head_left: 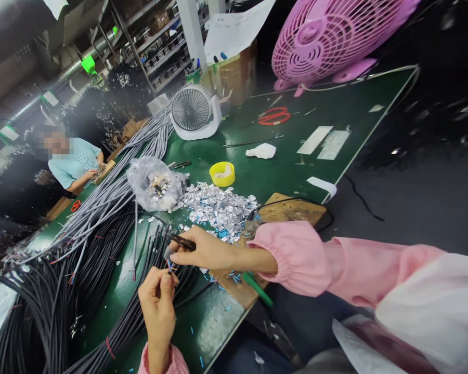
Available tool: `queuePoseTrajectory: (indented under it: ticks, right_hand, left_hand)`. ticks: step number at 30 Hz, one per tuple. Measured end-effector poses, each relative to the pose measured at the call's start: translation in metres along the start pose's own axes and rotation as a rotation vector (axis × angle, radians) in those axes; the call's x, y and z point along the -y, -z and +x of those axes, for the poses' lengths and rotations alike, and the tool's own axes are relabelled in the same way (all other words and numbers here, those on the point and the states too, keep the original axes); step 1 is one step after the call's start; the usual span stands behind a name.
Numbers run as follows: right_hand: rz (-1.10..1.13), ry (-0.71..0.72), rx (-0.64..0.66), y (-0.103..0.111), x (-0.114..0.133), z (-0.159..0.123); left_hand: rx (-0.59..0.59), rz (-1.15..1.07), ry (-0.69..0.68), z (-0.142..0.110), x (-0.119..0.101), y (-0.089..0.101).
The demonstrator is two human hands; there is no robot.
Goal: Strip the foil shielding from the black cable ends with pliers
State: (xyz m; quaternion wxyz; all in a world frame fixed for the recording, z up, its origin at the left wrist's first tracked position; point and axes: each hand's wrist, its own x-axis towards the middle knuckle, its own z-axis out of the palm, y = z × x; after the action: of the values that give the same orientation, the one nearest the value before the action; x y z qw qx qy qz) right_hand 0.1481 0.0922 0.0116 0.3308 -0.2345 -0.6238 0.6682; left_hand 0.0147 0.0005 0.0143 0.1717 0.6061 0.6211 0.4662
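My left hand pinches the cable end between thumb and forefinger, its coloured wires pointing away from me, while my right hand is closed on a dark tool, its fingertips right beside those wires; I cannot tell whether the tool touches them. The near edge of the green surface slants just to the right of my left hand, and a wooden board lies by that edge under my right wrist, with a green-handled tool beside it. Bare room shows between the board and my left sleeve, and more at the far right around the red-handled scissors. Black cables crowd the left, grey cables running beyond them. Straight beyond my right hand, a heap of silvery scraps and a plastic bag block the way to the white fan.
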Motion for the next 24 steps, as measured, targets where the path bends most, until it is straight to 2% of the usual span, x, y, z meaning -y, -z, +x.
queuePoseTrajectory:
  ticks: [5, 9, 18, 24]
  right_hand:
    - [-0.028, 0.087, 0.092, 0.0, -0.004, -0.003]
    - [-0.126, 0.209, 0.061, 0.001, -0.003, -0.005]
    - [-0.259, 0.368, 0.028, 0.001, 0.001, -0.007]
    - [-0.316, 0.508, -0.028, 0.0, -0.002, -0.006]
  left_hand:
    - [0.006, -0.012, 0.01, -0.001, 0.0, 0.0]
    - [0.003, -0.018, 0.032, -0.002, 0.001, 0.001]
    - [-0.049, -0.063, 0.084, -0.005, 0.005, 0.001]
    - [-0.13, 0.039, 0.095, -0.003, -0.008, -0.001]
